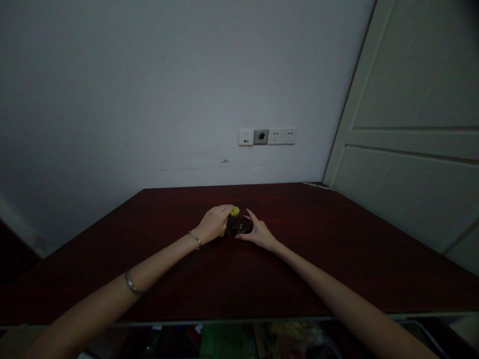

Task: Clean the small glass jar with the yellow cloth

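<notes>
Below the near edge of the dark red table point(337, 259) lies blurred, cut-off clutter point(224, 341) too dim to name. Mid-table, the left hand point(214, 223), bracelets point(194, 238) on its arm, is closed on a small yellow object point(235, 211) just above a small dark round dish point(241, 225), which the right hand point(260, 233) grips from the right with curled fingers. The dish's contents are lost in the gloom, and behind stand a wall socket strip point(267, 136) and a pale door point(411, 124).
</notes>
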The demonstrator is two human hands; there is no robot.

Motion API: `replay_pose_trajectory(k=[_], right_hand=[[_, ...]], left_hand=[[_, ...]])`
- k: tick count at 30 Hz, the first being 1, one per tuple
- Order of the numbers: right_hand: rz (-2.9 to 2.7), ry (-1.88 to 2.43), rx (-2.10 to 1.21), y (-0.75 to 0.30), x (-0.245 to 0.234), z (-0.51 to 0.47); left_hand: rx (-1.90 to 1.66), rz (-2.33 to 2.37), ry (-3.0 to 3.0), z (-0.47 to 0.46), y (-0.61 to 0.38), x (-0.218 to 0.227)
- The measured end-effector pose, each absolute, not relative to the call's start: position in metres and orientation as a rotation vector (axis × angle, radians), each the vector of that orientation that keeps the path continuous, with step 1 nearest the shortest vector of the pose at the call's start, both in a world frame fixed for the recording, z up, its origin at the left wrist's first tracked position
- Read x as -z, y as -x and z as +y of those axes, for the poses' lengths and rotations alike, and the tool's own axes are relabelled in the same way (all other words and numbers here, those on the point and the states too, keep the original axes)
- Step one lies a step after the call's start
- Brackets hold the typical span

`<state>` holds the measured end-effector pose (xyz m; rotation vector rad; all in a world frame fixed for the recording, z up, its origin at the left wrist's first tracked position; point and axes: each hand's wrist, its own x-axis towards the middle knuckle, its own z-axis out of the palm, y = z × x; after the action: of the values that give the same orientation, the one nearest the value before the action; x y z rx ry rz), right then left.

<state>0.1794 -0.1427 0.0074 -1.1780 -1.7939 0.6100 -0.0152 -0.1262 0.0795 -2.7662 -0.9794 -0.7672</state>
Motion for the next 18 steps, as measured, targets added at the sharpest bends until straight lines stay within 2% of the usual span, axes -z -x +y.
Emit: replay_pose_trajectory(k=[7, 12, 18], right_hand=[[-1.788, 1.169, -0.593, -0.180, -0.006, -0.142], [-1.807, 1.148, -0.616, -0.180, -0.009, -0.143], [-1.796, 1.167, -0.625, -0.179, -0.010, -0.144]], left_hand=[[0.926, -0.954, 2.968, -0.096, 0.017, -0.064], [0.686, -0.751, 3.158, -0.108, 0.014, -0.062], [0.644, -0.737, 3.147, -0.122, 0.015, -0.071]])
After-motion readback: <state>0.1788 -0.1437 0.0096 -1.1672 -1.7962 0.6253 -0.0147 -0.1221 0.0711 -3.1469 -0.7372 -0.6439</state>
